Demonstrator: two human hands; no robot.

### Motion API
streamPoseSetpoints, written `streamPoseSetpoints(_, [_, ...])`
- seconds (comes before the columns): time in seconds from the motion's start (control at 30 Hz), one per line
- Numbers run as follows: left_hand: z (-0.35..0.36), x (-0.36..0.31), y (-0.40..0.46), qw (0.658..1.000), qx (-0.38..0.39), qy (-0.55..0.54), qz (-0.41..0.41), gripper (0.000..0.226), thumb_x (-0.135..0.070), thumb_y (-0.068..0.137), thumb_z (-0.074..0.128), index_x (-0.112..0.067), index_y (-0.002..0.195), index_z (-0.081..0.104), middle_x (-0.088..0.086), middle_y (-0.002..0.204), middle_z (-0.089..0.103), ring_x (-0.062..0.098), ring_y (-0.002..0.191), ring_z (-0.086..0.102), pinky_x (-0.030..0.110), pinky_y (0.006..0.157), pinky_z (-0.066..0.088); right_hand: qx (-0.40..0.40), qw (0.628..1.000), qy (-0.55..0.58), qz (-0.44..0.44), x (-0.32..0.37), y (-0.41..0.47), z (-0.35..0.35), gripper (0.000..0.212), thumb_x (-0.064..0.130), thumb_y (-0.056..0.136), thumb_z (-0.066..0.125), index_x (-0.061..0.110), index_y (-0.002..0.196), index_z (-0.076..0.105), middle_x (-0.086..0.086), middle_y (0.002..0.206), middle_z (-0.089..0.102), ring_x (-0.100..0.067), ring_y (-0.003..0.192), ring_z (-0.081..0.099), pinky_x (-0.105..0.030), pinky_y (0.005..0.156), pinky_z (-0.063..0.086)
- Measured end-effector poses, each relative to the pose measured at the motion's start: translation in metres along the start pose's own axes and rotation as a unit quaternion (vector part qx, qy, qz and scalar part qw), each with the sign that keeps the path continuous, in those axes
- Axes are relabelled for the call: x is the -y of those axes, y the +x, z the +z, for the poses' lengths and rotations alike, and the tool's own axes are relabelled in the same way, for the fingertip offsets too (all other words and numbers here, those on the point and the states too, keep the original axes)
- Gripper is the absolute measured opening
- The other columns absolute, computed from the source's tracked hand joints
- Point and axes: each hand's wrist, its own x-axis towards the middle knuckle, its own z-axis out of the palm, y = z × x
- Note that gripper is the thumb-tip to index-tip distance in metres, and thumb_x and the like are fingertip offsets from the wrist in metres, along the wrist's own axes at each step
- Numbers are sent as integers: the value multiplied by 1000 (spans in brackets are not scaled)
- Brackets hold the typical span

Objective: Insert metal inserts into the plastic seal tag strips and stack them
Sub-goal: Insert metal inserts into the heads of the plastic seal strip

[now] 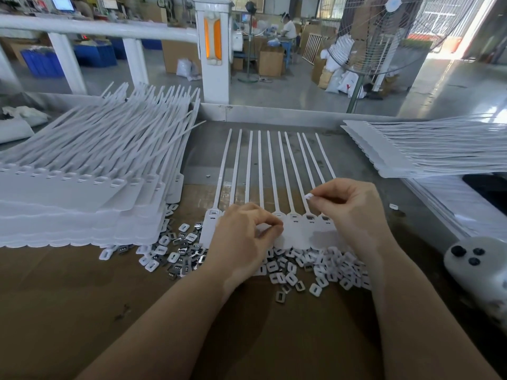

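Bench w/ strip (274, 171), tails pointing away; right hand (354, 212) pinches insert (309, 196).

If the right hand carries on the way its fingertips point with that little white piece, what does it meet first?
Probably the strip sheet: the right hand pinches a small white insert, pointing left and slightly down over the right-side tails. Its height above them is unclear.

right hand (354, 212) pinches a small white insert (309, 196) just above the seal tag strip (277, 187) lying flat on the table (82, 311). left hand (244, 239) rests curled on the strip's tag heads, loose inserts (301, 267) heaped beside, a tall stack (82, 171) of strips at left.
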Motion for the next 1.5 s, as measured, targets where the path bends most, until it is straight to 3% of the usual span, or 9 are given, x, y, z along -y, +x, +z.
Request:
streamPoseSetpoints(0.1, [1,1,0,998,32,45,-1,15,-34,87,61,-29,98,68,-19,94,50,9,106,40,34,98,33,2,997,-74,5,-6,2,0,9,6,77,73,13,82,72,2,74,70,-9,71,66,-17,70,53])
streamPoseSetpoints(0.27, [1,0,-1,998,34,43,-9,15,-34,87,60,-30,99,67,-16,99,53,10,108,40,38,101,32,44,982,-184,-3,-11,3,-2,13,5,81,68,16,87,73,10,76,64,-1,74,61,-6,70,45])
streamPoseSetpoints(0.4, [1,1,-2,998,32,45,-5,15,-34,87,60,-31,100,67,-18,97,51,9,107,40,37,100,32,66,971,-230,-5,-10,1,-2,16,6,85,63,18,90,73,10,80,65,-7,79,62,-19,79,48])
streamPoseSetpoints(0.57, [2,2,-1,998,29,46,0,15,-34,87,60,-31,100,67,-19,97,50,8,106,40,36,100,32,75,969,-235,1,-9,1,-1,16,8,86,62,18,94,72,9,83,65,-10,84,62,-27,84,50])
streamPoseSetpoints(0.83, [2,3,-1,998,34,48,0,15,-35,87,59,-31,100,66,-16,102,54,9,108,40,36,100,32,84,980,-175,44,-12,4,-3,14,8,85,63,19,88,71,15,77,62,4,77,56,-6,67,39])
streamPoseSetpoints(1.03, [2,3,-1,998,31,46,-1,15,-35,87,60,-32,100,67,-18,98,51,9,107,41,37,100,33,88,980,-174,35,-12,3,-1,13,8,85,63,19,86,69,9,82,65,0,79,58,-5,68,39])
streamPoseSetpoints(1.2, [3,4,-2,999,28,44,0,14,-34,87,60,-32,99,67,-18,97,52,8,107,41,38,100,34,84,973,-214,19,-12,2,0,13,10,86,61,19,91,70,11,81,62,-6,80,58,-13,70,41])
streamPoseSetpoints(1.5, [3,4,-1,999,27,42,-1,13,-34,87,61,-32,98,67,-20,95,49,7,105,41,38,99,35,88,979,-177,50,-13,4,-1,13,10,85,63,20,85,71,15,77,62,2,77,57,-7,64,38])
